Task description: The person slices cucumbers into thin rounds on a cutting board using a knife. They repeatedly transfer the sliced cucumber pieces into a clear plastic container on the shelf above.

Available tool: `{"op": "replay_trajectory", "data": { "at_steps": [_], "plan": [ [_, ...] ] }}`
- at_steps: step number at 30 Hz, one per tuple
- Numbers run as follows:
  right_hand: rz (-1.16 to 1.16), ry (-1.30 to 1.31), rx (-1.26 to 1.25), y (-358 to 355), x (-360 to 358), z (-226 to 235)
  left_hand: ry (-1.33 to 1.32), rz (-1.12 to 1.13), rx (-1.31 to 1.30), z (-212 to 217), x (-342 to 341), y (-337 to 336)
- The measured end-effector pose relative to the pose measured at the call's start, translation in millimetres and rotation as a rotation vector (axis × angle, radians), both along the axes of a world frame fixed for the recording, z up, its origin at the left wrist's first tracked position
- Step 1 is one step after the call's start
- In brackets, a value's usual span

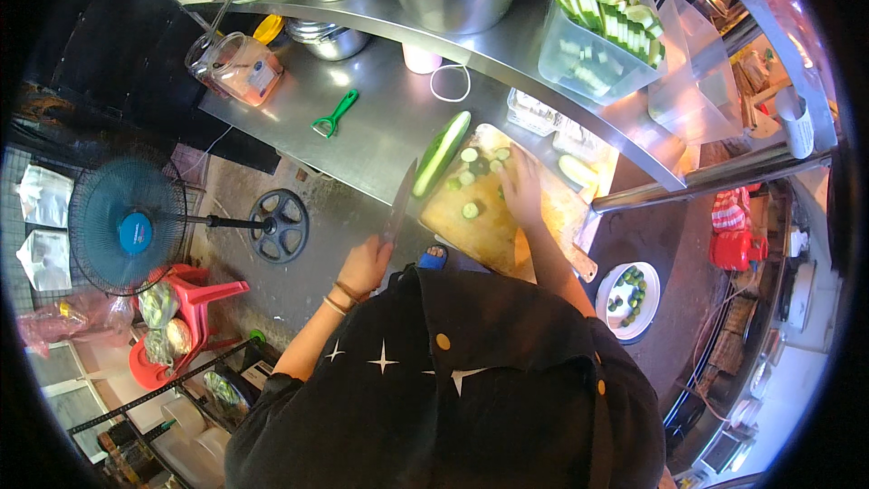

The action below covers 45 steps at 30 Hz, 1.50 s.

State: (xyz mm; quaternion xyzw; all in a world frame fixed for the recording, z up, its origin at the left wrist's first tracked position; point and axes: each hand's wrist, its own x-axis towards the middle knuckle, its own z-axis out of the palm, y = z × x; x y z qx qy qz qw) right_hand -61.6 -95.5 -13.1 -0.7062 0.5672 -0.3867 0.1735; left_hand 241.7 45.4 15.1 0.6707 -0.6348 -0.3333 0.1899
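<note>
My left hand [366,263] is closed around the handle of a knife [400,204], its long blade pointing up beside the board's left edge. On the yellowish, stained cutting board [543,231], my right hand [520,188] rests with fingers stretched out, next to several round cucumber slices [470,210]. Whether a small piece lies under those fingers is hidden. A partly peeled cucumber [442,156] lies along the board's left side. Farther left on the steel counter is a green peeler [336,114]. A wooden handle [579,263] shows at the board's near right corner.
A raised steel shelf [362,16] crosses above the counter, bearing metal bowls of dark food [457,4] and a clear tub of cut cucumber [602,45]. Low at right stands a white basin [628,303] with green pieces. A fan [128,225] and red stool [204,294] stand left.
</note>
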Motion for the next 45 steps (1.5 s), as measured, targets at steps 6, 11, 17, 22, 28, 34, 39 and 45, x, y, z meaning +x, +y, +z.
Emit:
{"op": "replay_trajectory", "data": {
  "at_steps": [6, 11, 17, 22, 28, 34, 39, 45],
  "plan": [
    [0.21, -0.236, 0.092, -42, -3, -45, 0.012, -0.004, -0.045, 3, 3, 2],
    [0.44, -0.314, 0.206, -19, 15, -15, -0.001, 0.03, -0.016, 2, 11, 10],
    [0.358, -0.097, 0.005, -33, 40, 7, 0.015, 0.061, 0.075, 8, 18, 9],
    [0.839, 0.497, 0.079, -90, 94, 15, 0.13, 0.15, 0.244, 22, 20, 5],
    [1.177, 1.172, 0.375, -124, 138, 29, 0.153, 0.181, 0.209, 18, 33, 8],
    [1.128, 0.73, 0.306, -136, 111, 27, 0.144, 0.2, 0.132, 2, 51, 16],
    [0.869, 0.182, 0.251, -100, 81, 89, 0.15, 0.202, 0.156, 9, 51, 17],
    [0.5, -0.713, 0.694, 15, -28, 79, 0.047, 0.017, 0.046, 9, 20, 2]
  ]
}}
